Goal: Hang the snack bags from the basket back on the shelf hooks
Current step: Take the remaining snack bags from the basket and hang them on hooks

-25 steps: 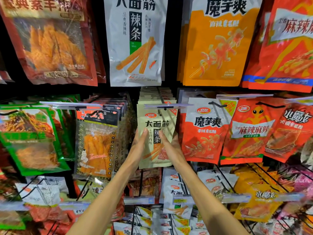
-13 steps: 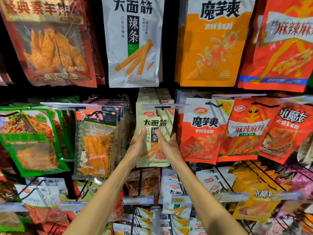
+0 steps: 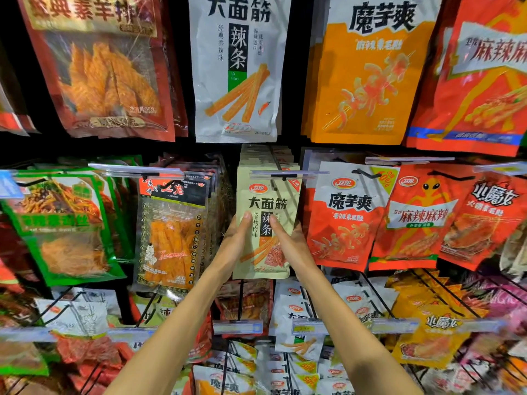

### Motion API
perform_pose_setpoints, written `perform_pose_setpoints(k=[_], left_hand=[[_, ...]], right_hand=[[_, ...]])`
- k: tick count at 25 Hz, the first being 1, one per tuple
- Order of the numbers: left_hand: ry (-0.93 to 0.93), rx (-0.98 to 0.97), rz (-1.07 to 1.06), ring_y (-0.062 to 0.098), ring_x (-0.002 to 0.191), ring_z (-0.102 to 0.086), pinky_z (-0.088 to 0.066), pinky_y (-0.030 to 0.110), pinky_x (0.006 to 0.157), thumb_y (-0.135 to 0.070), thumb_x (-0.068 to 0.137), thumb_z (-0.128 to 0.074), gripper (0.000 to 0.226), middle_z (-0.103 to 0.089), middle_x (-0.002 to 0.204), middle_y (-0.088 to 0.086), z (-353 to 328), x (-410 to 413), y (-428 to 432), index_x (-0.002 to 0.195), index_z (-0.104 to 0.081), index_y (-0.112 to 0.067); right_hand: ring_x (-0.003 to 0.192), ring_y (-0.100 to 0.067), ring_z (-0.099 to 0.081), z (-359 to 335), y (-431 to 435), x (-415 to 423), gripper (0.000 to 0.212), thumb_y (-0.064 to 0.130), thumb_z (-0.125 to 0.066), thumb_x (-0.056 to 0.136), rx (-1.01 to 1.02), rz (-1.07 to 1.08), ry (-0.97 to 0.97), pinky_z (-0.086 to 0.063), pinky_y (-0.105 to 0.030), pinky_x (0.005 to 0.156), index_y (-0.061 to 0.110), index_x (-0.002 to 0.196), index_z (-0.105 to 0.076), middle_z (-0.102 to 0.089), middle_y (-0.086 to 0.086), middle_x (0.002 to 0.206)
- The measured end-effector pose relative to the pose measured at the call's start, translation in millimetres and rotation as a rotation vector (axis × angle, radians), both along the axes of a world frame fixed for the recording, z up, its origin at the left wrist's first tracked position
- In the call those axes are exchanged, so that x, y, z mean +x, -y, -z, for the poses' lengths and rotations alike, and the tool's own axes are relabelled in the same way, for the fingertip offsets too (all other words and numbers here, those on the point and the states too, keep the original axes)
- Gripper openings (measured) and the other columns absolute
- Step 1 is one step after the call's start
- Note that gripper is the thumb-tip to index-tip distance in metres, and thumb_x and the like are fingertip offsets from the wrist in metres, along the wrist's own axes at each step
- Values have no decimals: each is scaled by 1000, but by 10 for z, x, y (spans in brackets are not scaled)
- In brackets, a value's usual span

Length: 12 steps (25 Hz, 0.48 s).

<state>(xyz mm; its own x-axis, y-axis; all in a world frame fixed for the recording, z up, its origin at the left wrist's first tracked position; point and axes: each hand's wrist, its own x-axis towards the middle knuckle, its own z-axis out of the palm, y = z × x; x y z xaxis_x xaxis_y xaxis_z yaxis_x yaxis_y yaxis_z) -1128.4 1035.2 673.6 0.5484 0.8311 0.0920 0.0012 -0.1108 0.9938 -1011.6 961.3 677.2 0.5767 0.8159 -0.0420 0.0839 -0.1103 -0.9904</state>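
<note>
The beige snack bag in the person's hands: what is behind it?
Behind the beige bag, held by the left hand and right hand, more beige bags hang in a row; only their top edges show. Their fronts are covered.

Glossy plastic snack bags (image 3: 266, 220), black wire hooks (image 3: 281, 169).

Wire shelf hooks (image 3: 368, 174), rows of hanging snack bags (image 3: 353, 223), price strips (image 3: 238, 327)

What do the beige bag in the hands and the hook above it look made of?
Beige bag: likely thin plastic film with a matte finish; it creases softly and barely shines. Hook: thin dark wire, probably metal, though partly hidden. Label holder on its tip: clear glossy plastic, catching light.
</note>
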Motion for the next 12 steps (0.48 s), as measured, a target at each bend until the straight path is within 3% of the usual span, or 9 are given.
perform_pose_setpoints(k=[4, 9, 12], left_hand=[[-14, -3, -5, -4, 119, -23, -18, 20, 97, -52, 102, -30, 57, -30, 133, -20, -29, -17, 95, 154, -21, -29], [-18, -34, -3, -5, 127, -21, -16, 22, 101, -56, 100, -34, 63, -29, 134, -21, 41, 4, 47, 155, -19, -30], [-58, -47, -16, 5, 142, -23, -19, 31, 114, -71, 91, -39, 79, -30, 150, -20, 87, -2, -3, 156, -18, -32]], right_hand=[[151, -25, -18, -1, 54, 28, 113, 79, -50, 81, -45, -14, 32, -22, -44, 118, 15, 159, 2, -14, -5, 165], [151, -25, -15, -1, 123, 30, 109, 76, -49, 83, -57, -5, 28, -21, -44, 119, 15, 158, 2, -11, -5, 165], [151, -24, -16, 2, 143, 66, 103, 71, -50, 87, -57, -22, 34, -22, -41, 118, 16, 158, 1, -12, -4, 165]])
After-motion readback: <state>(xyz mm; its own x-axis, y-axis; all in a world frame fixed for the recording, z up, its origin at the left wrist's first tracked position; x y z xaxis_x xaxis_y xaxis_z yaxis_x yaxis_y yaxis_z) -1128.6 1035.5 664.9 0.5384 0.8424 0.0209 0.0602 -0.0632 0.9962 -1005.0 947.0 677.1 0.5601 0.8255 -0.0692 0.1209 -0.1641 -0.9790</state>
